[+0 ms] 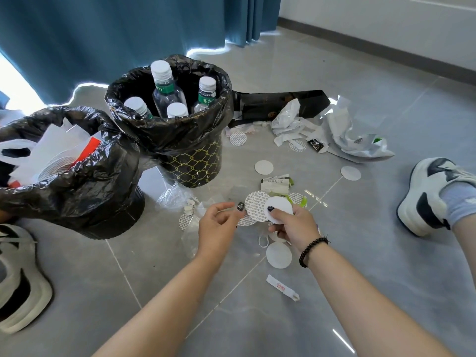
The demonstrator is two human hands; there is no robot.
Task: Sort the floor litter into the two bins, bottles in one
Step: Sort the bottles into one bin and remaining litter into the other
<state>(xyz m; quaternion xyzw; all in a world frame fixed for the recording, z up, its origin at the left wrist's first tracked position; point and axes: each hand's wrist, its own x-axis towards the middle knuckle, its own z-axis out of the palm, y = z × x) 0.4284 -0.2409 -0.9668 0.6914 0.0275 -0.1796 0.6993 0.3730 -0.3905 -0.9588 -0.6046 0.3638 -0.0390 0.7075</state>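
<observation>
My right hand (pixel 293 228) pinches a plain white round seal disc (pixel 280 207) low over the floor. My left hand (pixel 219 225) pinches the edge of a printed round seal disc (pixel 255 206) right beside it. The patterned bin (pixel 195 163) with a black liner stands behind and holds several capped clear bottles (pixel 167 91). A second black-lined bin (pixel 85 189) at the left holds paper and plastic scraps. More white discs (pixel 279 255) and a torn receipt (pixel 277 182) lie on the tiles around my hands.
A black flattened box (pixel 278 103) and crumpled white wrappers (pixel 342 132) lie at the back right. A paper sachet (pixel 282 287) lies near my right forearm. Clear plastic film (pixel 175 195) lies by the patterned bin. A sneaker sits at the left (pixel 18 279) and another at the right (pixel 432 194).
</observation>
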